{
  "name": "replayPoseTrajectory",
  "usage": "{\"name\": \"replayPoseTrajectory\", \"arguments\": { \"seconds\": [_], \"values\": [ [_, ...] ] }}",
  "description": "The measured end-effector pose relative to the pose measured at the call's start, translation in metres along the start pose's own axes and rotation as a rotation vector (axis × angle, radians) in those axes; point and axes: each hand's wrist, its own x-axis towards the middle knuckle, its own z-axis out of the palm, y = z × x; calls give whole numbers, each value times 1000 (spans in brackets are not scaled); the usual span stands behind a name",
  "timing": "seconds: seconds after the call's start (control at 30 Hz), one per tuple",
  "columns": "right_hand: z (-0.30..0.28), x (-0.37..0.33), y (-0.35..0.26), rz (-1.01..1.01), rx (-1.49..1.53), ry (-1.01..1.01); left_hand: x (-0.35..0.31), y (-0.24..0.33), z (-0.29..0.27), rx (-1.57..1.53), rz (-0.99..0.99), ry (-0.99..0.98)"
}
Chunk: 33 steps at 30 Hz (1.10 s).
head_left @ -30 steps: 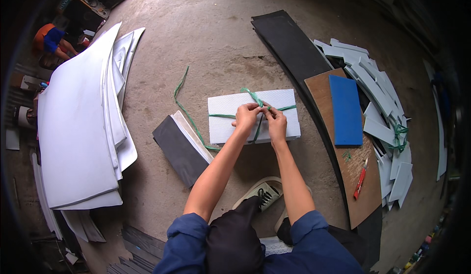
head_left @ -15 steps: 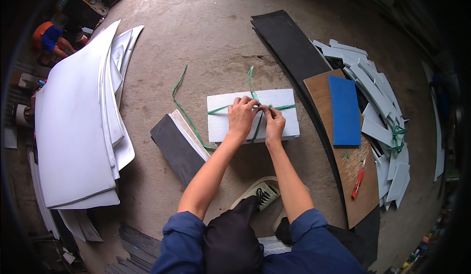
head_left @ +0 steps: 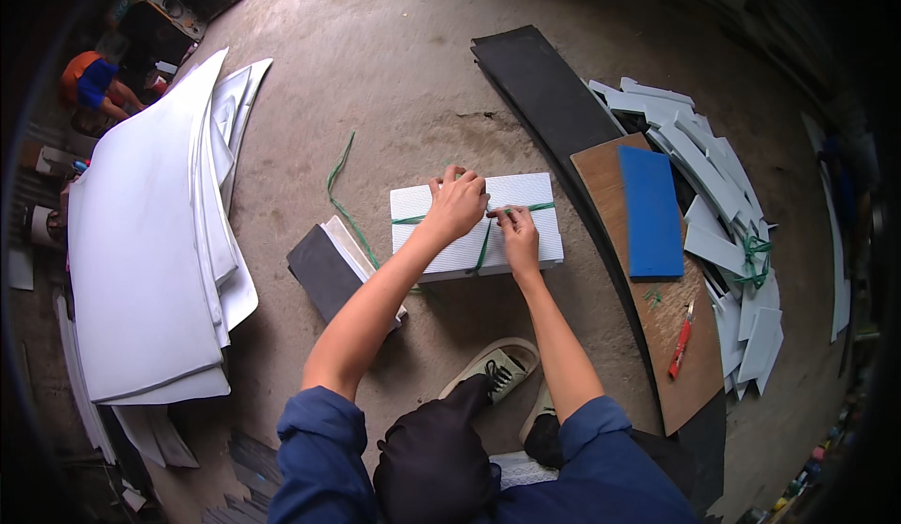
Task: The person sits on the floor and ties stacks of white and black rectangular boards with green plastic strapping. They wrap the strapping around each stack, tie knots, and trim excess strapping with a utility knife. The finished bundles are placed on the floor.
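A stack of white ribbed sheets (head_left: pixel 526 245) lies on the floor in front of me, bound lengthwise and crosswise with green plastic twine (head_left: pixel 483 245). Over the crossing of the bands, my left hand (head_left: pixel 458 205) is closed with its fingers curled on the twine, its fingertips partly hidden. Close beside it, my right hand (head_left: pixel 519 235) pinches the twine between thumb and forefinger at the knot. A loose strand of twine (head_left: pixel 331 186) trails over the floor left of the stack.
Left of the stack lie dark and pale strips (head_left: pixel 324 275). Large white sheets (head_left: pixel 141 252) are piled farther left. At right, a brown board (head_left: pixel 601 172) bears a blue slab (head_left: pixel 652 214) and a red cutter knife (head_left: pixel 680 341); white offcuts (head_left: pixel 723 163) lie beyond. Another person (head_left: pixel 94 81) bends at far left.
My left hand has shifted up and slightly away from my right, opening a small gap between them. The twine end that stood up beyond the hands no longer shows.
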Motion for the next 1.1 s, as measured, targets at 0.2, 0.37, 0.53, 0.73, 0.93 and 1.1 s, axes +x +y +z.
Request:
{"name": "replayPoseTrajectory", "arguments": {
  "seconds": [0.2,0.37,0.53,0.73,0.93,1.1],
  "values": [
    [-4,0,-2,-24,-144,-39,16,-9,-39,-325,58,-82],
    [-6,6,9,-106,-218,19,-9,-21,-91,-185,-78,52],
    [2,6,6,-282,-372,20,-81,-44,-58,290,-198,-200],
    [3,4,0,-184,-336,-50,-65,-24,-19,334,-117,241],
    [0,3,-1,-191,-325,-11,-28,4,4,-198,-162,-141],
    [-10,1,-17,-11,-198,-103,-23,7,6,-312,-168,73]
  ]
}}
